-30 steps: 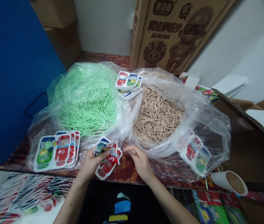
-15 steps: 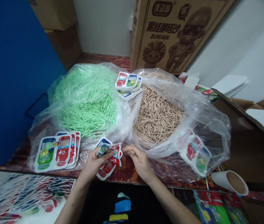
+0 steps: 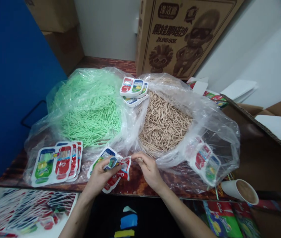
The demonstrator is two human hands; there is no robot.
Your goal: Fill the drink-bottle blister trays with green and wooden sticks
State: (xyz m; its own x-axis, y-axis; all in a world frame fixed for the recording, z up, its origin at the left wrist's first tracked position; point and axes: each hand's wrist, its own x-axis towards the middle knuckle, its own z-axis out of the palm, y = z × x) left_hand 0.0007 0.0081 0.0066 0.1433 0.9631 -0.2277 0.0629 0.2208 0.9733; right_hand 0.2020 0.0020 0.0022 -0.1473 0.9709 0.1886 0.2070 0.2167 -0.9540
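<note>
My left hand (image 3: 99, 177) is closed on a small printed packet (image 3: 124, 169), its red cola half pointing to the right. Beneath that hand another cola-and-lemon packet (image 3: 111, 183) lies on the table, partly covered. My right hand (image 3: 149, 171) pinches a small bundle of thin brown sticks (image 3: 140, 159), their ends showing between the fingers. Its fingertips are at the right edge of the held packet; whether they touch it I cannot tell. Behind the hands, clear plastic bags hold a heap of green sticks (image 3: 92, 114) and a heap of brown sticks (image 3: 165, 124).
Overlapping packets (image 3: 52, 164) lie at the left, others (image 3: 133, 88) between the heaps, and several (image 3: 206, 162) at the right. A paper cup (image 3: 229, 187) lies tilted near the right edge. A large cardboard box (image 3: 180, 36) stands behind; a blue panel (image 3: 14, 86) borders the left.
The view has shifted slightly, so the table things appear farther left. My right fingertips have come closer to the held packet's edge. More of the packet underneath shows.
</note>
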